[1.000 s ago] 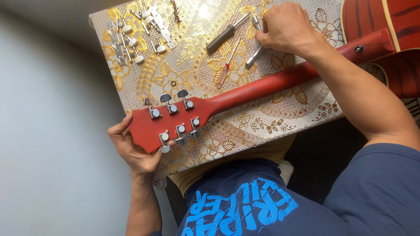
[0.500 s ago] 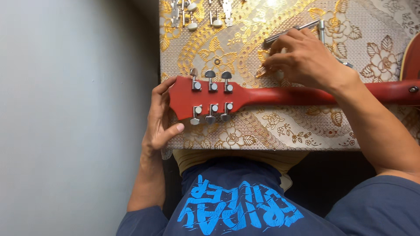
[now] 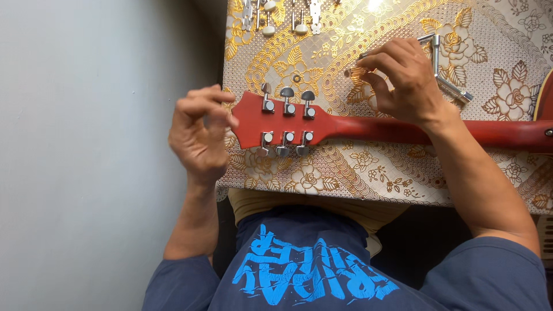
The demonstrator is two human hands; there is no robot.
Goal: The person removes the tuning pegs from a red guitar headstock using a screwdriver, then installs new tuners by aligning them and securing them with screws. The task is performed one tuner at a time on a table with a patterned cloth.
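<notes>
A red guitar headstock [image 3: 288,124] with six chrome tuners lies face down on a table with a gold floral cloth [image 3: 357,173]. Its neck [image 3: 472,131] runs to the right toward the guitar body [image 3: 544,98]. My left hand [image 3: 199,135] hovers at the headstock's left end, fingers curled and apart, with the thumb tip touching the wood. My right hand [image 3: 403,80] rests above the neck and pinches a small tool [image 3: 349,72]. Only the tool's pale end shows past the fingertips.
A bent chrome wrench [image 3: 446,80] lies just right of my right hand. Several loose tuner pegs [image 3: 288,14] sit at the table's far edge, and a small washer [image 3: 296,78] lies above the headstock. A grey floor [image 3: 86,155] is on the left.
My left hand has let go of the headstock's underside and lifted to its end. My right hand has closed on the small tool. The view has shifted left.
</notes>
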